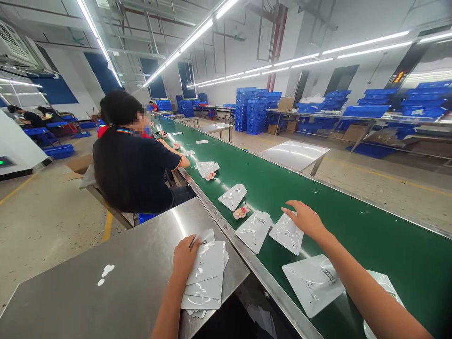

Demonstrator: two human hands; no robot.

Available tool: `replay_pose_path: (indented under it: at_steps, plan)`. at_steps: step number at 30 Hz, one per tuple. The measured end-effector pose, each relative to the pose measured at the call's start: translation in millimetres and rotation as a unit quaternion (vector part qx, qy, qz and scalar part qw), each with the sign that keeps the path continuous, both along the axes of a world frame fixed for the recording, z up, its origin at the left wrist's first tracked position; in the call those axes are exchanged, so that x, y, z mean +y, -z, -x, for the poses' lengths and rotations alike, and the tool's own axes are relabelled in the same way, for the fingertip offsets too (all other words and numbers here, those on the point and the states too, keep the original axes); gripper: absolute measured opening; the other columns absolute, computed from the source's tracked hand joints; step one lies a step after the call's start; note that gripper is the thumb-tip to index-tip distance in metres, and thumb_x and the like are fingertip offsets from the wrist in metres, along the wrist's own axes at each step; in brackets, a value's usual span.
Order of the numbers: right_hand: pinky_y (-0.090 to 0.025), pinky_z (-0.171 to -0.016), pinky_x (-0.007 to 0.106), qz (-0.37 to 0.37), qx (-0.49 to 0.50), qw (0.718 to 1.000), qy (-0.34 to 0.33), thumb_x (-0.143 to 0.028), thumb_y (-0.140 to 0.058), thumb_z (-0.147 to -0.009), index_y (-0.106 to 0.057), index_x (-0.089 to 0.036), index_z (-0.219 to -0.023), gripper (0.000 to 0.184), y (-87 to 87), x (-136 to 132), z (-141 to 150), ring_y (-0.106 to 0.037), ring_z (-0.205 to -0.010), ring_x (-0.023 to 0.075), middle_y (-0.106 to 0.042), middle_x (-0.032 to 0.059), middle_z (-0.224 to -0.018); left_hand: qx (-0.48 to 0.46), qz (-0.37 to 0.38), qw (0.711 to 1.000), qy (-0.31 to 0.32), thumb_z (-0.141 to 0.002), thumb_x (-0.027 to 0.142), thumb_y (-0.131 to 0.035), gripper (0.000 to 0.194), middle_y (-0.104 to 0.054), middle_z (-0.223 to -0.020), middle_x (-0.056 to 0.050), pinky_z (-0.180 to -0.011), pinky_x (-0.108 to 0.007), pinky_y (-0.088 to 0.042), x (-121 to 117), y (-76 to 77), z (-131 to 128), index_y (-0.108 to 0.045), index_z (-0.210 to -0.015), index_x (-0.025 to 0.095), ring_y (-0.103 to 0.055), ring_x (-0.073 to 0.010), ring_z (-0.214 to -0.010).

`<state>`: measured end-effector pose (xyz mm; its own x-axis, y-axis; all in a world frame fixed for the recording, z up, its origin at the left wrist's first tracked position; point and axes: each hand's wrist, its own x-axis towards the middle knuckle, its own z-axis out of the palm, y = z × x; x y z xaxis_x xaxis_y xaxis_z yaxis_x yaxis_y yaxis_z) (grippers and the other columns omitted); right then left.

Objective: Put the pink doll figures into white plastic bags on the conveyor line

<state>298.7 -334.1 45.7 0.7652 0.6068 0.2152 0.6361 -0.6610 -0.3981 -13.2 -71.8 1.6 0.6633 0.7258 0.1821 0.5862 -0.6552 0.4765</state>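
My left hand (pixel 184 256) rests on a stack of white pouches (pixel 206 278) lying on the steel table (pixel 116 282), its fingers curled over the top pouch's edge. My right hand (pixel 305 219) reaches out over the green conveyor belt (pixel 353 221), fingers loosely spread, touching the far corner of a white pouch (pixel 286 234). Another pouch (pixel 254 230) lies just left of it. A small pink doll figure (pixel 240 212) lies beside a third pouch (pixel 232 196). A larger pouch (pixel 312 283) lies under my right forearm.
A person in a dark shirt (pixel 132 160) sits at the belt ahead on the left. More pouches and a doll (pixel 208 170) lie farther up the belt. Steel side tables (pixel 294 154) stand right of the belt. Blue crates (pixel 256 110) are stacked at the back.
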Motion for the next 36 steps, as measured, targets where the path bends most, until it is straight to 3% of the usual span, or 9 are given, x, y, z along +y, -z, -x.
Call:
replay_pose_path:
  at_steps: [6,10,12,15,19,22,26,31,36]
  plan:
    - [-0.038,-0.095,0.032,-0.14,-0.04,0.936,-0.322,-0.042,-0.046,-0.088,-0.051,-0.022,-0.117,0.035,-30.0,63,105,-0.048,-0.112,0.0195,-0.051,0.0064,-0.125,-0.095,-0.016,0.993,0.071,-0.086,0.034,-0.043,0.031,-0.063,-0.114,-0.003,-0.097,-0.037,-0.035,-23,-25.1,4,-0.059,-0.111,0.027,-0.053,-0.0229,-0.11]
    - [-0.043,-0.077,0.027,-0.148,-0.042,0.881,-0.448,-0.037,-0.051,-0.088,-0.058,-0.019,-0.1,0.023,-28.8,86,156,-0.057,-0.088,0.0166,-0.063,0.0051,-0.092,-0.194,0.199,0.954,0.115,-0.077,0.038,-0.059,0.056,-0.064,-0.109,-0.004,-0.087,-0.034,-0.044,-51,-50.0,7,-0.042,-0.129,0.029,-0.06,-0.0222,-0.097]
    - [-0.042,-0.07,0.024,-0.151,-0.042,0.876,-0.456,-0.031,-0.045,-0.091,-0.06,-0.018,-0.089,0.02,-26.3,89,167,-0.057,-0.077,0.0144,-0.063,0.0031,-0.078,-0.23,0.356,0.897,0.124,-0.071,0.044,-0.064,0.073,-0.064,-0.111,-0.007,-0.087,-0.037,-0.044,-60,-53.9,8,-0.034,-0.135,0.025,-0.059,-0.0248,-0.099]
    - [-0.041,-0.07,0.024,-0.144,0.002,0.883,-0.447,-0.033,-0.047,-0.09,-0.061,-0.019,-0.086,0.021,-25.6,89,158,-0.057,-0.077,0.0141,-0.064,0.0026,-0.081,-0.225,0.508,0.821,0.131,-0.064,0.05,-0.068,0.065,-0.067,-0.106,-0.01,-0.09,-0.04,-0.042,-68,-48.7,4,-0.055,-0.119,0.017,-0.058,-0.0294,-0.102]
    - [-0.042,-0.067,0.023,-0.026,0.191,0.944,-0.267,-0.042,-0.043,-0.09,-0.061,-0.022,-0.096,0.028,-26.8,86,99,-0.061,-0.073,0.0143,-0.066,0.0013,-0.079,-0.224,0.579,0.779,0.089,-0.067,0.048,-0.067,0.048,-0.071,-0.088,-0.008,-0.079,-0.037,-0.047,-81,-36.5,-10,-0.065,-0.102,0.015,-0.063,-0.0254,-0.084]
    - [-0.043,-0.06,0.026,0.03,0.228,0.958,-0.172,-0.04,-0.043,-0.09,-0.063,-0.014,-0.082,0.033,-21.4,82,48,-0.062,-0.065,0.0185,-0.065,0.0069,-0.066,-0.258,0.574,0.774,0.067,-0.061,0.047,-0.072,0.043,-0.069,-0.072,-0.006,-0.069,-0.031,-0.047,-88,-27.4,-20,-0.067,-0.086,0.012,-0.062,-0.0208,-0.07]
    - [-0.043,-0.052,0.024,0.047,0.267,0.941,-0.201,-0.034,-0.057,-0.081,-0.06,-0.014,-0.067,0.025,-8.4,84,24,-0.06,-0.053,0.0159,-0.062,0.004,-0.055,-0.265,0.554,0.785,0.082,-0.055,0.049,-0.075,0.045,-0.064,-0.06,-0.004,-0.059,-0.028,-0.044,-92,-15.1,-26,-0.065,-0.073,0.009,-0.057,-0.0175,-0.058]
    - [-0.044,-0.059,0.021,-0.071,0.252,0.933,-0.245,-0.039,-0.052,-0.084,-0.057,-0.017,-0.087,0.023,-21.6,87,54,-0.058,-0.064,0.0112,-0.065,0.0014,-0.073,-0.251,0.488,0.831,0.092,-0.054,0.046,-0.075,0.041,-0.059,-0.06,-0.001,-0.055,-0.024,-0.039,-98,-13.1,-29,-0.063,-0.073,0.011,-0.052,-0.0138,-0.057]
    - [-0.041,-0.054,0.02,-0.168,0.277,0.873,-0.364,-0.046,-0.05,-0.084,-0.057,-0.017,-0.089,0.03,-59.8,65,96,-0.054,-0.061,0.0101,-0.063,0.0008,-0.072,-0.239,0.464,0.847,0.101,-0.055,0.042,-0.075,0.039,-0.063,-0.07,-0.004,-0.061,-0.026,-0.041,-107,-22.8,-33,-0.064,-0.077,0.011,-0.054,-0.017,-0.065]
